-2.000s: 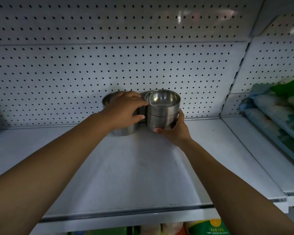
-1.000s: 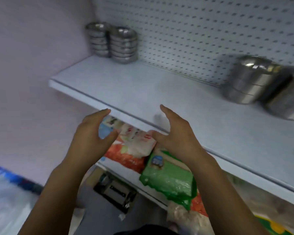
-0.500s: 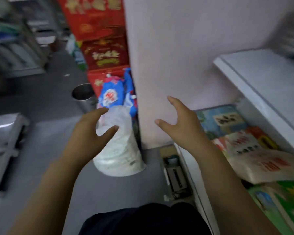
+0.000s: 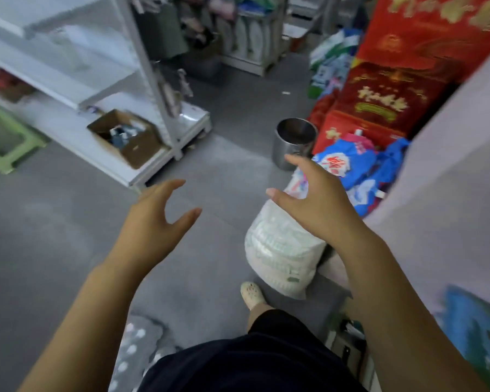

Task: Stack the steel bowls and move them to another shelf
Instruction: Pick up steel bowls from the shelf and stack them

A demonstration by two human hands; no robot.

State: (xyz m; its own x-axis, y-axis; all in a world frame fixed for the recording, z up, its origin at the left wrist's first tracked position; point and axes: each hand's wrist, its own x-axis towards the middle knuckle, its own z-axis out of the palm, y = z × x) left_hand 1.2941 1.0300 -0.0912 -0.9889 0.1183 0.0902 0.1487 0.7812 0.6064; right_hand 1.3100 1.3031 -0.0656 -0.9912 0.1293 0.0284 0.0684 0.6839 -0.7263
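Since 0.5 s ago the view has swung further left, off the shelf end, while the 2 hands have stayed apart and empty. The left hand (image 4: 156, 219) and right hand (image 4: 314, 205) hang over the grey floor (image 4: 54, 236), fingers spread wide and loosely bent, holding nothing. The steel bowls fall outside this view, so their axis cannot be told. The right forearm partly hides a white sack (image 4: 283, 253), its print too blurred to read. Beyond it a steel pail (image 4: 294, 142) stands upright, mouth up. The red boxes (image 4: 385, 100) bear gold writing, smeared and unreadable. At left a cardboard box (image 4: 128, 137) sits open on a white shelf unit (image 4: 68, 80), and the frame edge cuts off a green stool (image 4: 3, 140).
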